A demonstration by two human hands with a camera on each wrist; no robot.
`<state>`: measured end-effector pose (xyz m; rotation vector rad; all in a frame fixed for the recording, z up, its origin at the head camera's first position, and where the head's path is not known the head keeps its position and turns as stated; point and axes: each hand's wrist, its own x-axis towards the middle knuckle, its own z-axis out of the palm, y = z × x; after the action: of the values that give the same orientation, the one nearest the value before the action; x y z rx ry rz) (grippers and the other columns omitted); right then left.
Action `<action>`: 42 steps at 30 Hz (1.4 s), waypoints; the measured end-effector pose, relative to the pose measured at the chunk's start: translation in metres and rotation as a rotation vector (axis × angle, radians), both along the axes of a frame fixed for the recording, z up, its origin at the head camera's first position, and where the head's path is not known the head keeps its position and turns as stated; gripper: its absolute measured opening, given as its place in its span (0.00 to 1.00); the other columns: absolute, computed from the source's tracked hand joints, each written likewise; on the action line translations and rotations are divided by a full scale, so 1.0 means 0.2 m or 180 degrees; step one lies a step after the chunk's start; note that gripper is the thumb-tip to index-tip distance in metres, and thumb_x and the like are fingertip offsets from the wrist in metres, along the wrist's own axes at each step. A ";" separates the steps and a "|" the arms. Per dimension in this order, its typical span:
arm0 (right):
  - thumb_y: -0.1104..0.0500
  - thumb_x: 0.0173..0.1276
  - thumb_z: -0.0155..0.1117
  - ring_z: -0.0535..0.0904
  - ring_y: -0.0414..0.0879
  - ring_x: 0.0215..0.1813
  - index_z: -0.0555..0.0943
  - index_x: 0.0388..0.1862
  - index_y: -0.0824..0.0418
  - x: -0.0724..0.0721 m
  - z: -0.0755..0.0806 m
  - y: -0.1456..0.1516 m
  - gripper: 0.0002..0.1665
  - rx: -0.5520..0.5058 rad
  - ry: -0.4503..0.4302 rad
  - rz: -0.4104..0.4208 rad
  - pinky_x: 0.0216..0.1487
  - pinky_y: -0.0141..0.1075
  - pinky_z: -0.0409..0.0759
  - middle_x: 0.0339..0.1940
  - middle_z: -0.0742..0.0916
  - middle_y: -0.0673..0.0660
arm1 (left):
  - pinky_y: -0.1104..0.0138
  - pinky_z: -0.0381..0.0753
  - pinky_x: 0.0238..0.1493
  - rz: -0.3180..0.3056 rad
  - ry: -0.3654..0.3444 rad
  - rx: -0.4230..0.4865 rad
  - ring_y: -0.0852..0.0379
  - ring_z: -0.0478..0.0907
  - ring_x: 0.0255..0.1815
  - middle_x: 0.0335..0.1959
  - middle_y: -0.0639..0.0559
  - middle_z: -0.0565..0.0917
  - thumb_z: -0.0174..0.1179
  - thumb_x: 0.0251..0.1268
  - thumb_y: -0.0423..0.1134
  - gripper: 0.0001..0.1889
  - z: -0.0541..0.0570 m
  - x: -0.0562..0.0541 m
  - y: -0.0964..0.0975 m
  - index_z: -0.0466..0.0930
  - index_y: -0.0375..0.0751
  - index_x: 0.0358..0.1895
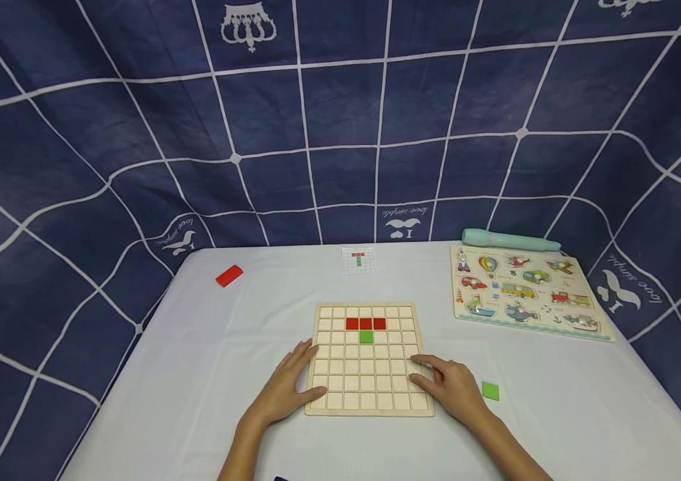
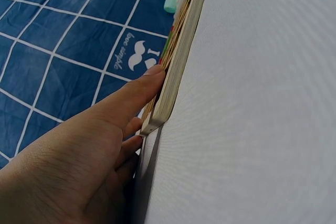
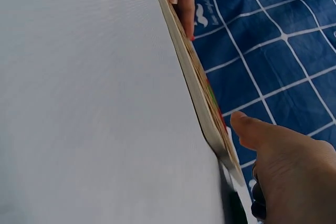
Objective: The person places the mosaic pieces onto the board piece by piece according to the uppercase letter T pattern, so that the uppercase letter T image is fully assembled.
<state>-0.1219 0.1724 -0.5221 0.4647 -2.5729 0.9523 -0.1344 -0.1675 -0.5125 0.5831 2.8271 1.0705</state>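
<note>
A square wooden grid board [image 1: 370, 412] lies on the white table, with three red tiles [image 1: 366, 324] in a row and one green tile [image 1: 366, 337] below the middle one. My left hand [image 1: 285, 387] rests at the board's left side, thumb over the lower left corner and fingers loosely extended along the edge. In the left wrist view the left thumb [image 2: 142, 85] lies over the rim. My right hand [image 1: 451, 387] hovers over the right edge, thumb and index finger apart with nothing between them. A loose green tile [image 1: 490, 391] lies to the right of that hand.
Behind the board lies a pattern card [image 1: 349, 269] with a red and green T. A red block-like object [image 1: 229, 275] is at back left. At right are a wooden vehicle puzzle [image 1: 533, 326] and a teal tube-shaped object [image 1: 511, 240]. Dark blue checked cloth [image 1: 340, 107] surrounds the table.
</note>
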 end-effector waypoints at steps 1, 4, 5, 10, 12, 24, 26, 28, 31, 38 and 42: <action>0.49 0.50 0.74 0.52 0.28 0.14 0.84 0.42 0.50 0.02 0.00 0.02 0.19 0.0001 0.0020 -0.0015 0.15 0.24 0.55 0.10 0.61 0.34 | 0.51 0.47 0.69 -0.0001 0.0006 0.0007 0.49 0.46 0.72 0.72 0.50 0.54 0.62 0.52 0.60 0.43 0.00 0.00 0.00 0.59 0.44 0.69; 0.48 0.49 0.74 0.51 0.28 0.14 0.84 0.42 0.49 0.07 -0.01 0.09 0.19 0.0040 0.0003 -0.0075 0.16 0.25 0.57 0.09 0.61 0.34 | 0.50 0.47 0.69 0.0016 0.0008 -0.0008 0.49 0.45 0.72 0.72 0.50 0.54 0.62 0.52 0.61 0.44 -0.01 0.00 0.00 0.59 0.45 0.70; 0.48 0.49 0.74 0.51 0.28 0.14 0.84 0.42 0.49 0.08 -0.01 0.10 0.20 0.0051 0.0001 -0.0098 0.16 0.26 0.58 0.09 0.60 0.34 | 0.50 0.47 0.69 0.0021 0.0002 -0.0013 0.49 0.45 0.72 0.72 0.50 0.54 0.62 0.52 0.61 0.44 -0.01 0.00 0.00 0.59 0.45 0.70; 0.49 0.46 0.76 0.51 0.29 0.15 0.84 0.41 0.47 0.15 -0.01 0.19 0.21 0.0163 0.0038 -0.0265 0.18 0.27 0.62 0.10 0.60 0.33 | 0.52 0.47 0.69 0.0006 0.0003 -0.0031 0.51 0.45 0.73 0.72 0.51 0.54 0.63 0.52 0.60 0.44 -0.01 -0.01 0.00 0.59 0.44 0.70; 0.50 0.44 0.77 0.52 0.29 0.15 0.85 0.41 0.47 0.17 -0.01 0.22 0.21 0.0220 0.0091 -0.0319 0.16 0.26 0.59 0.10 0.59 0.33 | 0.53 0.47 0.69 -0.0002 0.0007 -0.0031 0.51 0.45 0.73 0.72 0.51 0.54 0.63 0.52 0.60 0.44 -0.01 -0.01 0.00 0.59 0.44 0.70; 0.53 0.40 0.79 0.50 0.29 0.16 0.85 0.40 0.49 0.22 -0.01 0.29 0.24 0.0350 0.0267 -0.0418 0.16 0.25 0.52 0.10 0.59 0.32 | 0.53 0.46 0.69 0.0030 -0.0009 -0.0031 0.51 0.45 0.73 0.72 0.51 0.54 0.63 0.51 0.61 0.44 -0.01 -0.01 0.00 0.59 0.45 0.70; 0.52 0.40 0.79 0.50 0.29 0.16 0.85 0.40 0.49 0.22 -0.01 0.29 0.23 0.0379 0.0267 -0.0429 0.16 0.25 0.52 0.10 0.58 0.32 | 0.53 0.46 0.69 0.0029 -0.0022 -0.0021 0.51 0.45 0.73 0.72 0.51 0.54 0.63 0.51 0.60 0.44 -0.01 -0.01 0.00 0.59 0.45 0.70; 0.52 0.40 0.79 0.50 0.29 0.16 0.85 0.40 0.48 0.22 0.00 0.29 0.23 0.0418 0.0269 -0.0439 0.16 0.25 0.51 0.10 0.58 0.32 | 0.53 0.46 0.69 0.0027 -0.0023 -0.0013 0.51 0.45 0.73 0.72 0.51 0.54 0.63 0.51 0.60 0.44 -0.01 -0.01 0.00 0.59 0.45 0.70; 0.51 0.41 0.79 0.50 0.29 0.16 0.85 0.40 0.48 0.23 0.00 0.28 0.23 0.0486 0.0277 -0.0441 0.16 0.25 0.51 0.10 0.58 0.32 | 0.52 0.46 0.69 0.0032 -0.0018 -0.0002 0.50 0.45 0.73 0.72 0.50 0.54 0.64 0.51 0.60 0.44 -0.01 -0.01 0.00 0.59 0.45 0.70; 0.50 0.40 0.79 0.50 0.29 0.17 0.85 0.39 0.47 0.22 -0.01 0.29 0.23 0.0609 0.0349 -0.0408 0.16 0.24 0.50 0.10 0.57 0.32 | 0.54 0.45 0.70 0.0033 -0.0034 -0.0010 0.52 0.45 0.73 0.72 0.51 0.54 0.64 0.50 0.60 0.44 0.00 -0.01 0.01 0.59 0.45 0.70; 0.52 0.41 0.79 0.50 0.29 0.17 0.85 0.39 0.48 0.22 -0.02 0.29 0.22 0.0598 0.0363 -0.0398 0.16 0.24 0.50 0.10 0.58 0.32 | 0.53 0.45 0.70 0.0038 -0.0040 0.0000 0.51 0.45 0.73 0.72 0.51 0.54 0.64 0.50 0.60 0.44 0.00 -0.01 0.01 0.59 0.45 0.70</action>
<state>-0.0780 0.2302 -0.5251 0.3900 -2.5642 0.6267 -0.1360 -0.1663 -0.5129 0.5582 2.8235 1.0724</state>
